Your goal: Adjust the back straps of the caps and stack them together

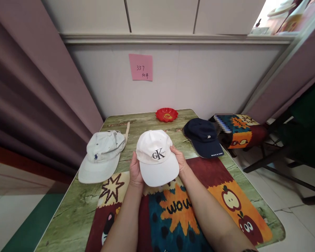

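Observation:
A white baseball cap (157, 157) with a dark "CK" mark is held between both hands above the middle of the table, its brim toward me. My left hand (135, 170) grips its left side, fingers mostly hidden behind or under the cap. On the cap's right side, my right hand (179, 159) holds the edge. To the left lies a pale grey-white baseball cap (102, 155) with a small dark blue logo and a loose strap at the back. A navy baseball cap (203, 138) with small white lettering rests on the right.
A red scalloped dish (167, 114) stands at the table's back edge. Under my arms lies a colourful printed mat (178, 213) on the green wood-patterned table (65, 217). A pink note (141, 67) is on the wall. A covered stool (241, 131) stands at right.

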